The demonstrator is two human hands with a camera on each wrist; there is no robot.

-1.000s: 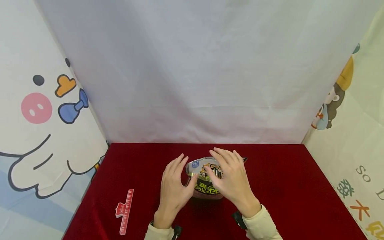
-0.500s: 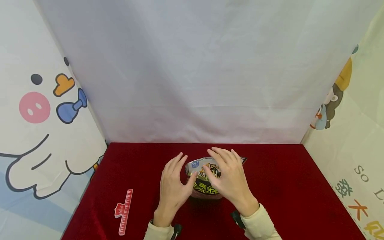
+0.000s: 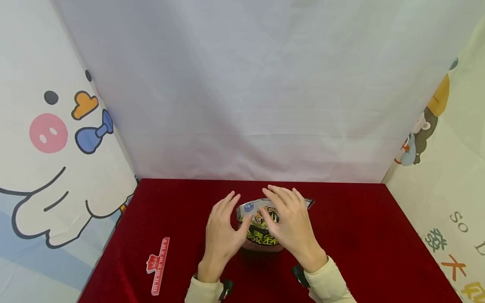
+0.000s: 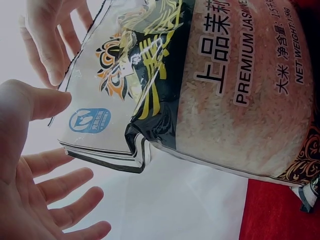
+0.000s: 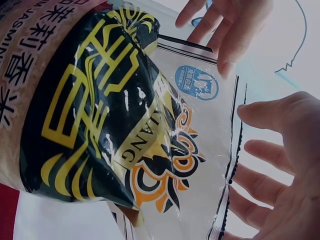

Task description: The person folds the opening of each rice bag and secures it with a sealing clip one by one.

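Note:
A printed plastic bag of jasmine rice (image 3: 261,239) stands upright on the red cloth, its rice-filled bottom rounded and its pale top flattened. My left hand (image 3: 223,237) is at the bag's left top corner, fingers spread and loosely bent. In the left wrist view, that thumb lies before the corner and the fingers reach past its edge. On the other side, my right hand (image 3: 293,227) arches over the top right part. The right wrist view shows its thumb tip right at the top edge of the rice bag (image 5: 90,100), fingers relaxed.
A red-and-white clip with a piano-key pattern (image 3: 161,265) lies left of the hands on the red-covered table (image 3: 360,235). A plain white curtain (image 3: 242,92) hangs behind the table. Cartoon-printed cloths border the left and right sides.
The head view shifts slightly. Both hands keep nearly the same place around the top of the rice bag, and the bag still stands.

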